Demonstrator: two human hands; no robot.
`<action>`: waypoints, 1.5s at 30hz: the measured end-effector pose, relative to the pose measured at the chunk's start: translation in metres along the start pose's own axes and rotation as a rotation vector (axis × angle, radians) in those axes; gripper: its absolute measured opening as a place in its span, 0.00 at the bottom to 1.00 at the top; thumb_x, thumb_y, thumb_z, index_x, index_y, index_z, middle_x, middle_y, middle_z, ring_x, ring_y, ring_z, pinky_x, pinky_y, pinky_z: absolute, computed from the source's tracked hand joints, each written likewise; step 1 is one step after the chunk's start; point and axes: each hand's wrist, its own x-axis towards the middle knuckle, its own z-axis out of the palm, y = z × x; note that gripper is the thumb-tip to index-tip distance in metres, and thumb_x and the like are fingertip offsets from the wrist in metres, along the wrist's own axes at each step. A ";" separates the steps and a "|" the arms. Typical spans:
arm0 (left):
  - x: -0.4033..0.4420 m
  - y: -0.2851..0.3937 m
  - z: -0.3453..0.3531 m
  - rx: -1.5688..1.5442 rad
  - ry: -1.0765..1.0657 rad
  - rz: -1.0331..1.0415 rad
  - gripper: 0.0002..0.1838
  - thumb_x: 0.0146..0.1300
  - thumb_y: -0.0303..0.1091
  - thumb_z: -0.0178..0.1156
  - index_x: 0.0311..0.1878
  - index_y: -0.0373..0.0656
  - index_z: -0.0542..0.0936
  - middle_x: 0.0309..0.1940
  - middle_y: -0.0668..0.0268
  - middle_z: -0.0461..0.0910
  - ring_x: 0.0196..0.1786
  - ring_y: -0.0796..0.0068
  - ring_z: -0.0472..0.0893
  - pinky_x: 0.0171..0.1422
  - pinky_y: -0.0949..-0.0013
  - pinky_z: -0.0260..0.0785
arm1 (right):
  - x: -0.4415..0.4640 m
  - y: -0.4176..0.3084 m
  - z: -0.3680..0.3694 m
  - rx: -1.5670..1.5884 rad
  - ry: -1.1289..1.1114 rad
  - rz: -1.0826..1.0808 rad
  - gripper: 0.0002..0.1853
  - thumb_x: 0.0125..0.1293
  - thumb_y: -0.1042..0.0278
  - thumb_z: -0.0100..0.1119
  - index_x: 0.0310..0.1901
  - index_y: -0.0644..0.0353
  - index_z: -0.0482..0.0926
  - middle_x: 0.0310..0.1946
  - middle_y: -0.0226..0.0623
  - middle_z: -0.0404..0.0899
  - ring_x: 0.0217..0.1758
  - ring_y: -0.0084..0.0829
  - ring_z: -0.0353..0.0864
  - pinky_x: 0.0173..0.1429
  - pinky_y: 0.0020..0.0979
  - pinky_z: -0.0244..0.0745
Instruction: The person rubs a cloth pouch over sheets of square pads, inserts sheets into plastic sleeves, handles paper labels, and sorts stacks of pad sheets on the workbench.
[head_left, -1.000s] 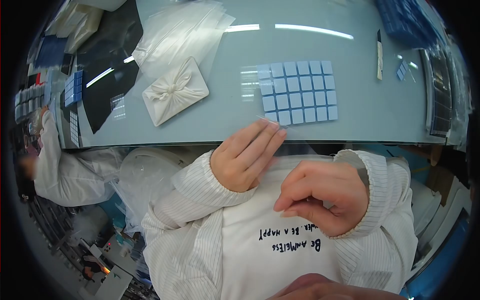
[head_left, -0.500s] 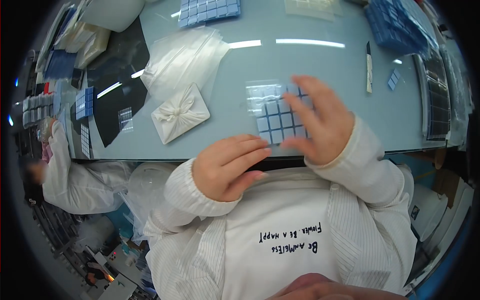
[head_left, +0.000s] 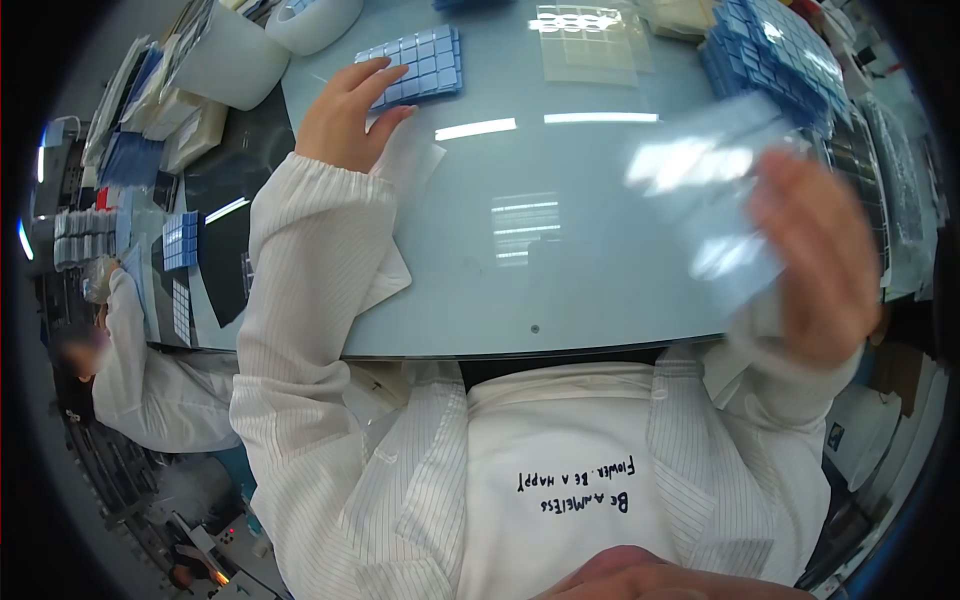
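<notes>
Many blue squares (head_left: 428, 66) on table (head_left: 540, 285) under left hand (head_left: 345, 118), fingers apart; above table, right hand (head_left: 820, 250), fingers pinching shiny sheet (head_left: 712, 195).

It's a workshop we're in: glass-topped bench (head_left: 480, 290), blue gridded pieces (head_left: 765, 75) stacked up, another worker (head_left: 150, 400) alongside!

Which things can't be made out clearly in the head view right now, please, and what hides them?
In the head view:
Right hand and the sheet it holds: blur hides finger positions and surface detail.
Blue tiled pad: left part covered by the left hand.
White packet: partly behind the left sleeve.
Blue item: cut off by the top edge.
</notes>
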 end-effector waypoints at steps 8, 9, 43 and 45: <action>0.009 -0.009 0.006 -0.033 -0.107 -0.173 0.11 0.62 0.36 0.65 0.48 0.51 0.85 0.41 0.65 0.86 0.45 0.64 0.83 0.49 0.64 0.76 | -0.051 0.155 0.043 -0.564 0.071 0.243 0.21 0.73 0.50 0.50 0.59 0.50 0.79 0.62 0.34 0.77 0.71 0.36 0.68 0.75 0.44 0.56; 0.007 -0.011 0.005 -0.030 -0.110 -0.181 0.11 0.62 0.36 0.65 0.48 0.51 0.85 0.41 0.65 0.86 0.45 0.64 0.83 0.49 0.64 0.76 | -0.051 0.153 0.045 -0.625 0.106 0.248 0.23 0.73 0.45 0.48 0.60 0.48 0.79 0.63 0.34 0.76 0.72 0.37 0.66 0.76 0.43 0.53; -0.117 0.185 -0.001 -0.322 0.044 0.107 0.18 0.52 0.24 0.65 0.49 0.34 0.82 0.54 0.52 0.80 0.60 0.51 0.77 0.59 0.57 0.73 | 0.019 0.093 0.182 -0.452 -0.333 0.040 0.16 0.61 0.73 0.66 0.52 0.57 0.81 0.43 0.38 0.86 0.49 0.34 0.84 0.57 0.31 0.79; -0.118 0.185 -0.002 -0.334 0.048 0.091 0.18 0.52 0.23 0.65 0.49 0.34 0.82 0.54 0.53 0.80 0.61 0.51 0.77 0.59 0.57 0.73 | 0.023 0.086 0.172 -0.440 -0.284 0.095 0.15 0.61 0.72 0.66 0.51 0.57 0.82 0.44 0.38 0.86 0.49 0.34 0.85 0.55 0.32 0.80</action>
